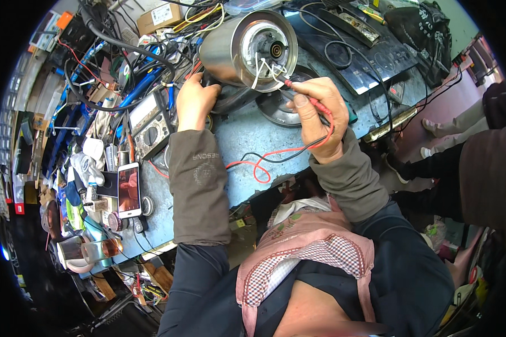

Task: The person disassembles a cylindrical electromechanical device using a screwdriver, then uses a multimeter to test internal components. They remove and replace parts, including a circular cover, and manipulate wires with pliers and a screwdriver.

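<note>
I see kettle point(222, 55) on its side on bench point(236, 143). Right hand point(320, 112) pinches probes point(319, 106) at white wires point(259, 73); left hand point(197, 100) by handle point(233, 101), grip unclear. Kettle could roll if unsteadied; crowded wires could deflect tips.

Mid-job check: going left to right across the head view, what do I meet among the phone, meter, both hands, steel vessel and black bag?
Phone → meter → left hand → steel vessel → right hand → black bag.
</note>
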